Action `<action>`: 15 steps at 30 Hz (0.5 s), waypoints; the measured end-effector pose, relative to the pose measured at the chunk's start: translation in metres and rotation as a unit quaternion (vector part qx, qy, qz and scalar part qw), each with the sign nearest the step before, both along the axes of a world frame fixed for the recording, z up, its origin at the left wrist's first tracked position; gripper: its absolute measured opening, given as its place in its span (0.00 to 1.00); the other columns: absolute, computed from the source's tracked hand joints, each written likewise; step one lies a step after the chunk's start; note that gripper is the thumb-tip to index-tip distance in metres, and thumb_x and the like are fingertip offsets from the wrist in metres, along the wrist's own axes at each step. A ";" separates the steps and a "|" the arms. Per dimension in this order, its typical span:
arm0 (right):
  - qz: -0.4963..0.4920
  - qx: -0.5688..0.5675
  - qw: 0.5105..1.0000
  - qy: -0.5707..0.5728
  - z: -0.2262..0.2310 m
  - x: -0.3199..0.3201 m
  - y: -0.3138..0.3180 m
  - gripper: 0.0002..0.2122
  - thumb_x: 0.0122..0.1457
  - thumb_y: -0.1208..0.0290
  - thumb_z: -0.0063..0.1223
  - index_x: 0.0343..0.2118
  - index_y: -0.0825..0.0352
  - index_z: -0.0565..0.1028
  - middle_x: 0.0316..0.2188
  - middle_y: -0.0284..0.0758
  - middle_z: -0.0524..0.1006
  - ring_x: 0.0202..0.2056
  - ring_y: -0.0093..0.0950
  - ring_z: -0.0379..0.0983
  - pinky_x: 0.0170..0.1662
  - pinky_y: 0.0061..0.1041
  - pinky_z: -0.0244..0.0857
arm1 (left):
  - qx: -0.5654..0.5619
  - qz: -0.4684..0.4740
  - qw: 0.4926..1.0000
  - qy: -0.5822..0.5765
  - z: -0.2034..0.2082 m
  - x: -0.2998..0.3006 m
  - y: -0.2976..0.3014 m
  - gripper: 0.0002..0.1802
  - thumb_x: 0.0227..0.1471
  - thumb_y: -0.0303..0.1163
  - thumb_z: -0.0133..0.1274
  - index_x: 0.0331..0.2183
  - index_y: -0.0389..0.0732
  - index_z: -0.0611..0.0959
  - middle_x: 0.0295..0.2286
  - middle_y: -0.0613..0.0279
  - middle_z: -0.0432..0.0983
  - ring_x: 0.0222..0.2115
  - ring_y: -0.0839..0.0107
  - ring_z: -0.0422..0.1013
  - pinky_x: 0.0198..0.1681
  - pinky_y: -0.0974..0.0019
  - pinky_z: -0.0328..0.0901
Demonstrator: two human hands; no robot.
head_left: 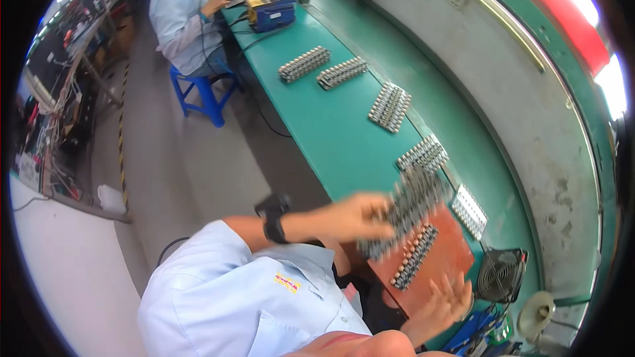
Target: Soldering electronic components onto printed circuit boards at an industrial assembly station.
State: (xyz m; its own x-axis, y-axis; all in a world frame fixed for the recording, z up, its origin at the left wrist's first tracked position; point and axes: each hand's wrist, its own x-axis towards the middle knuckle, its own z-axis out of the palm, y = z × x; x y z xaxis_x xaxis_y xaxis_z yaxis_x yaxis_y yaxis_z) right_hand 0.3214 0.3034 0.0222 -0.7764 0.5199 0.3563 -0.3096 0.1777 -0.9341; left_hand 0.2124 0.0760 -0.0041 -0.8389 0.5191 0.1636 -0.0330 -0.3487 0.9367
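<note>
My left hand (357,217) is closed on the edge of a panel of small metal-capped parts (413,203), blurred by motion and raised over the reddish-brown board (433,271). On that board, below the held panel, lies a strip of similar silver and black parts (415,258). Close to the board's near right edge is my right hand (442,304), its fingers spread and nothing in them. Just beyond the held panel, another panel of metal-capped parts (423,153) rests on the green bench. What the small parts are I cannot make out.
More such panels (390,107) lie along the green bench (317,139). A white panel (469,211) and a black fan (501,276) stand right of the board. At the far end, a co-worker (185,20) sits on a blue stool (208,96) near a blue-yellow device (271,13).
</note>
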 end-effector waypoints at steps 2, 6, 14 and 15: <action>0.028 0.021 0.999 -0.040 -0.007 0.016 0.028 0.24 0.61 0.61 0.46 0.56 0.71 0.61 0.48 0.47 0.71 0.45 0.35 0.71 0.48 0.32 0.66 | -0.130 0.182 0.971 0.086 0.013 -0.046 -0.068 0.18 0.51 0.31 0.60 0.42 0.37 0.74 0.33 0.69 0.74 0.34 0.83 0.68 0.35 0.73 0.67; 0.097 0.407 0.894 0.159 -0.057 0.021 0.118 0.21 0.65 0.64 0.41 0.57 0.71 0.60 0.47 0.43 0.73 0.43 0.33 0.74 0.44 0.25 0.70 | -0.245 0.463 0.831 0.188 0.029 -0.151 -0.199 0.34 0.46 0.29 0.61 0.52 0.41 0.62 0.32 0.56 0.76 0.32 0.73 0.73 0.33 0.69 0.68; -0.005 0.050 0.996 -0.072 -0.025 0.042 0.088 0.14 0.63 0.72 0.45 0.50 0.71 0.66 0.39 0.42 0.74 0.36 0.30 0.72 0.39 0.28 0.70 | -0.279 0.392 0.874 0.069 -0.043 -0.275 -0.377 0.26 0.48 0.31 0.61 0.46 0.29 0.72 0.34 0.53 0.78 0.31 0.73 0.74 0.34 0.70 0.67; 0.019 0.062 0.995 -0.070 -0.027 0.041 0.091 0.15 0.63 0.71 0.44 0.51 0.71 0.64 0.40 0.42 0.74 0.37 0.31 0.73 0.40 0.28 0.70 | -0.313 0.400 0.860 0.048 -0.054 -0.282 -0.383 0.26 0.48 0.32 0.61 0.46 0.29 0.73 0.35 0.53 0.78 0.32 0.72 0.74 0.35 0.69 0.68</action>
State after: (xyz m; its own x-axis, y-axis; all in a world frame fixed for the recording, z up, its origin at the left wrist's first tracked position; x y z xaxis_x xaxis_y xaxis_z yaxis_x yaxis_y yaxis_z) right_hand 0.3620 0.3949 -0.0050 -0.8414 0.4475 0.3028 -0.1871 0.2845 -0.9403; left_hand -0.0698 -0.3073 -0.0584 -0.9667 -0.2068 0.1507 0.0708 0.3498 0.9342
